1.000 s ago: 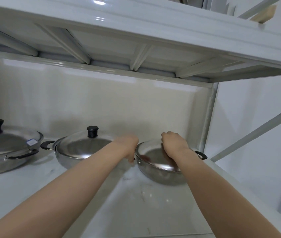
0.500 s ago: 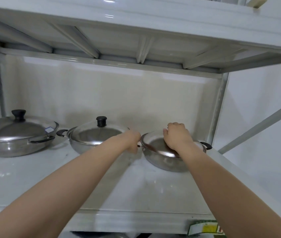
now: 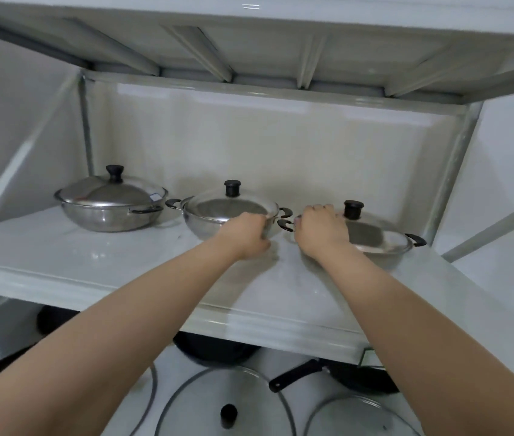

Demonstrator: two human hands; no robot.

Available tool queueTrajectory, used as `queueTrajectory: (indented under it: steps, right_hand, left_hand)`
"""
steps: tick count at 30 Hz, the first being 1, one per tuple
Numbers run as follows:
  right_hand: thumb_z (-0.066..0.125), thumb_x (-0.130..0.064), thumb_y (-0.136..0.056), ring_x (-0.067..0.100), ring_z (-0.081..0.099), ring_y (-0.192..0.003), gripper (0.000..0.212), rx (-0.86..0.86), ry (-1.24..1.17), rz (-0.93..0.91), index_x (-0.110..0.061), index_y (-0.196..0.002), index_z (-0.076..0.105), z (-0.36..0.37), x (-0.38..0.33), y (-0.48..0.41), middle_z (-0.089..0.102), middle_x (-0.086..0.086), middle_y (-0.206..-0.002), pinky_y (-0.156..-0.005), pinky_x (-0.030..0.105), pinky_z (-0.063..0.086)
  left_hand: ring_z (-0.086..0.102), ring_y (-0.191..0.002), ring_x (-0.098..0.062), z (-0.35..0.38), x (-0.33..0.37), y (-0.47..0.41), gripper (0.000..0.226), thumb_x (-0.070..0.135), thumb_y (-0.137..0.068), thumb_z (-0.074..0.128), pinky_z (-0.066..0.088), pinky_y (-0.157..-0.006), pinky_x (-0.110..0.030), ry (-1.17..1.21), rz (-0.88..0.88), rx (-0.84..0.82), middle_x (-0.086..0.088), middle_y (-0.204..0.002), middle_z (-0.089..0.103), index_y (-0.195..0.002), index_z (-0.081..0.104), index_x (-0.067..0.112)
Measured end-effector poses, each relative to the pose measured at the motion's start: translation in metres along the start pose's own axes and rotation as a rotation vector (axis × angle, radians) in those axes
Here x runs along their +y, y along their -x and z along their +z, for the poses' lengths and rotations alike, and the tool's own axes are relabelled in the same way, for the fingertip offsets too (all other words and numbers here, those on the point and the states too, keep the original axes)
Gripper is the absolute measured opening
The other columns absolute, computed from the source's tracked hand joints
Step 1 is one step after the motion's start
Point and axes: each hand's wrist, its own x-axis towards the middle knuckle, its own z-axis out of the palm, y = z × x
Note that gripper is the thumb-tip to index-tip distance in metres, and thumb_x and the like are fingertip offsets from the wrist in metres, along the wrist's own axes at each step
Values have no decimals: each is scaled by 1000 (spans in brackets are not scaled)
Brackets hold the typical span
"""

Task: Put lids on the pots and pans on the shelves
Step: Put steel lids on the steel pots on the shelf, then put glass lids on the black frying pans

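Nearest me, under the shelf (image 3: pixel 281 322), two glass lids lie flat, one (image 3: pixel 224 401) with a black knob and one (image 3: pixel 362 416) cut off by the frame's bottom edge; dark pans (image 3: pixel 218 352) sit behind them, mostly hidden by the shelf's lip. I judge those lids rigid, slick and breakable, best lifted by the knob. Up on the shelf, my left hand (image 3: pixel 246 236) is curled at the near rim of the middle pot (image 3: pixel 205 223), fingers bent under, though I cannot tell whether they truly pinch it. My right hand (image 3: pixel 320 232) lies half closed over the left edge of the right pot's lid (image 3: pixel 378 236), beside that pot's black handle (image 3: pixel 285 225); my palm hides how the lid seats there. The steel pots look light and slippery. Farthest left stands a third lidded pot (image 3: pixel 108 212).
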Motion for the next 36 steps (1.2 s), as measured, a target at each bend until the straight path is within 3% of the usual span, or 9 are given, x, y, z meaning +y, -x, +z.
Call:
queueTrajectory:
  steps: [5,9,13,20,25,29,36]
  right_hand:
    - [37,-20,-97,34,43,-124,36,-14,-64,-16,-2,-122,55,-11,-44,28,55,18,-128,-99,40,38]
    - [38,-22,-97,38,46,-121,38,7,-133,-1,3,-117,57,-17,-82,61,56,22,-125,-96,41,41]
    - [37,-21,-97,36,45,-119,36,-11,-194,30,1,-112,60,-21,-128,106,59,21,-120,-93,39,41]
    - [36,-21,-99,36,46,-112,34,20,-273,20,1,-111,59,-29,-215,175,58,20,-114,-89,39,41]
    - [38,-18,-97,34,56,-96,27,78,-368,-21,1,-101,58,-24,-261,210,58,17,-103,-69,33,38]
    - [37,-21,-98,34,58,-94,27,-26,-397,-62,-2,-102,56,1,-287,227,59,17,-101,-71,35,42]
    - [40,-23,-96,33,58,-88,27,-166,-405,-96,-3,-90,58,103,-316,233,61,16,-94,-65,33,39]
  left_hand:
    - [58,-113,-32,-16,-31,39,35,27,-90,55,50,-85,-38,-27,-38,9,-14,-123,60,-118,56,8]
    - [61,-104,-32,-28,-76,89,30,22,-89,50,54,-83,-42,1,-45,130,-9,-118,64,-117,57,12]
    - [62,-101,-27,-37,-126,152,28,20,-90,50,53,-82,-37,26,-44,172,-5,-114,65,-115,61,13]
    - [60,-85,-27,-64,-190,252,17,6,-82,49,46,-66,-33,23,25,211,-5,-92,66,-92,62,10]
    - [60,-84,-30,-65,-214,300,19,8,-79,48,45,-66,-33,-110,9,64,-5,-88,68,-87,64,14]
    - [56,-74,-27,-38,-239,319,18,8,-82,46,47,-62,-35,-117,-36,9,-7,-87,67,-87,63,13]
    - [57,-84,-26,32,-300,327,13,6,-83,46,49,-67,-38,-142,-131,60,-5,-87,60,-89,57,10]
